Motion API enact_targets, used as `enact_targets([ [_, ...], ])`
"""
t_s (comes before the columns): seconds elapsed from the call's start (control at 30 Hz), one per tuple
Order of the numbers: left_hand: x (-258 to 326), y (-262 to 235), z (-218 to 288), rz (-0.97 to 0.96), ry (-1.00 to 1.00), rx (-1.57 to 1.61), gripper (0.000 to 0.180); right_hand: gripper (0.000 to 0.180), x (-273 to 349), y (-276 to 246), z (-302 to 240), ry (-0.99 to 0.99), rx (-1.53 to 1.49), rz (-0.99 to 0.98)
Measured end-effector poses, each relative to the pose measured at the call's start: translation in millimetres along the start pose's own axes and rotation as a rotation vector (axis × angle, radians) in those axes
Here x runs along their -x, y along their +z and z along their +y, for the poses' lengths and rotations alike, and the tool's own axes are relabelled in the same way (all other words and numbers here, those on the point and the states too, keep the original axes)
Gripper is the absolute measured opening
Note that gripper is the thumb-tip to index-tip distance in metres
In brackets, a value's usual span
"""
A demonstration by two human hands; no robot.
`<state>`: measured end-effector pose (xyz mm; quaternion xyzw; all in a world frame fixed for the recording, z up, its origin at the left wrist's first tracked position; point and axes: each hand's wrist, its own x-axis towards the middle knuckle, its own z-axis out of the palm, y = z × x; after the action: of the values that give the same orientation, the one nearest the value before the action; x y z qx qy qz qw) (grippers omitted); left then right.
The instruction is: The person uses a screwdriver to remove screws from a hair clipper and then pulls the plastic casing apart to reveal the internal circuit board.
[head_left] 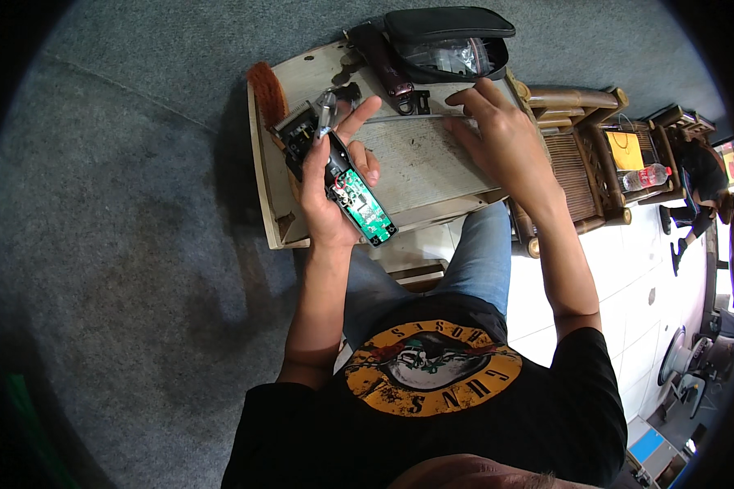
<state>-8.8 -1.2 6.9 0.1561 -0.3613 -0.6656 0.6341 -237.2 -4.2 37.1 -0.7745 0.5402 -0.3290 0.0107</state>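
L hand (332, 183) grips opened clipper (352, 191), board up; keep steady. R hand (504, 138) empty, fingertips feeling on table (416, 167); pick gently.

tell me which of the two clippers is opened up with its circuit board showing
The clipper held in the left hand: its green circuit board is exposed. The dark red clipper lying on the table remains cased.
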Motion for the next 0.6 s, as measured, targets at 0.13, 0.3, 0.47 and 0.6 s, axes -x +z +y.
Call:
enact_targets([
  [0.13, 5, 1, 0, -0.021, 0.007, -0.192, 0.049, 0.032, 6, -16, -13, 0.224, -0.418, -0.100],
  [0.3, 7, -1, -1, -0.138, -0.052, -0.439, 0.065, 0.054, 14, -16, -27, 0.493, -1.214, -0.315],
  [0.47, 7, -1, -1, -0.236, -0.094, -0.550, 0.070, 0.060, 12, -19, -44, 0.645, -1.573, -0.426],
  [0.6, 9, 0, -1, -0.260, -0.109, -0.558, 0.068, 0.052, 9, -21, -48, 0.660, -1.690, -0.497],
])
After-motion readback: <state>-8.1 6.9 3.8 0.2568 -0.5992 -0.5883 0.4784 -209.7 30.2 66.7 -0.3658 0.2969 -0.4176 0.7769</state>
